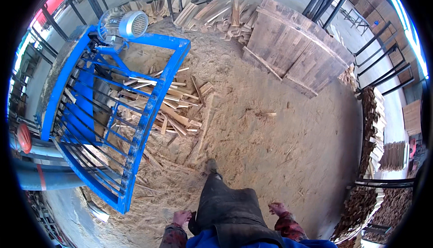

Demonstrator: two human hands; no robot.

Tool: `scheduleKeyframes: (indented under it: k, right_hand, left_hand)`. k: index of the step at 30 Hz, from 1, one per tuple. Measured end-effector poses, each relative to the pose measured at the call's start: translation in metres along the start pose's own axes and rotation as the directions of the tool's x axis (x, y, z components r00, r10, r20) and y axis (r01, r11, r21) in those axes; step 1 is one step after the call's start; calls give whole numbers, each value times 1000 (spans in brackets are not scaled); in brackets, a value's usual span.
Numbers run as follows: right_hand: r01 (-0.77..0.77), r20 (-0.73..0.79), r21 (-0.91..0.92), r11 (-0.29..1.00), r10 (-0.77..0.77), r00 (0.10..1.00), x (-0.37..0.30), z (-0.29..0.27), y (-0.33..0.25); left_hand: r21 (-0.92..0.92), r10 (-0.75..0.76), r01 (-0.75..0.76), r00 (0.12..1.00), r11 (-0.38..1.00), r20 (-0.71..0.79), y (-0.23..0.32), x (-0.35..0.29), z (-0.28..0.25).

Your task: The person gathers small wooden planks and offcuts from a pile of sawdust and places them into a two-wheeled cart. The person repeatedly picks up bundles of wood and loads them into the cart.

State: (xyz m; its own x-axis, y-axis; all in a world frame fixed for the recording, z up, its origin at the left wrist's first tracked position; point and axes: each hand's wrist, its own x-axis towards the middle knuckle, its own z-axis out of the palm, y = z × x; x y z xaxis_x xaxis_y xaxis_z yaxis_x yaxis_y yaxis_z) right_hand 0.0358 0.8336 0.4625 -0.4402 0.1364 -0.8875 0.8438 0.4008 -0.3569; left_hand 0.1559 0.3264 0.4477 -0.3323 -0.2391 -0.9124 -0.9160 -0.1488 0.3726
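My left hand (181, 218) is low in the view, beside the edge of a dark apron (232, 207) that hangs over my front. Its fingers are curled in, and I see nothing in them. On the apron's other side, apart from it, my right hand (277, 208) is held with bent fingers and also carries nothing visible. Patterned sleeves cover both forearms. One shoe (212, 166) shows beyond the apron on the dusty floor (270, 153).
A blue metal frame with bars (149, 112) and a motor (134, 24) stands at left, over scattered wood strips (178, 117). Wooden panels (293, 45) lie at the far right, near more offcuts (216, 13). Stacked strips (374, 130) line the right side. Pipes (52, 175) run at left.
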Motion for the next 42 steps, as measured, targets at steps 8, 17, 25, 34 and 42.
scheduleKeyframes:
  k: [8, 17, 25, 34, 42]
  right_hand:
    - [-171, -18, 185, 968, 177, 984, 13, -29, -36]
    - [-211, 44, 108, 972, 207, 977, 83, -111, -99]
    - [148, 46, -111, 983, -143, 989, 207, -219, -227]
    - [430, 118, -373, 822, -417, 901, 250, -217, -428]
    - [369, 182, -440, 818, -321, 929, 267, -214, -480]
  left_hand:
    - [-146, 108, -106, 994, 984, 3, 178, 23, 18]
    - [-144, 46, -75, 980, 987, -194, 223, 55, 43]
    - [-259, -132, 97, 984, 961, -122, 215, 13, 162]
    - [700, 712, -599, 678, 390, 184, 173, 15, 218]
    - [-29, 283, -286, 955, 958, -85, 260, 63, 234]
